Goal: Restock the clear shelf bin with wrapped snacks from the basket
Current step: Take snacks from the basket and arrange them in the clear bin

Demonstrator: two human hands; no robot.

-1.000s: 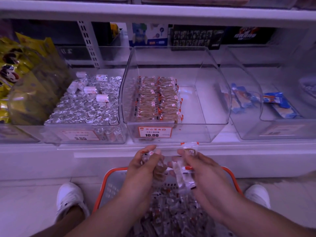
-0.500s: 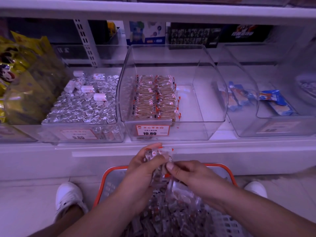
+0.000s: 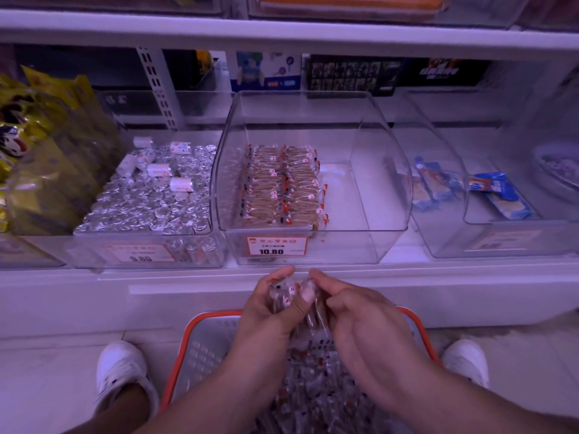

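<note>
Wrapped snacks sit bunched between both hands just above the orange-rimmed basket and just in front of the clear shelf bin — the left hand curls round the stack while the right hand pinches its side, likely squaring the packets so they go in as 1 tidy row. Inside the bin, 2 neat rows hug its left wall, leaving the right part bare, which is probably where this bundle belongs. More packets lie loose in the basket below the hands — plenty left to shelve.
</note>
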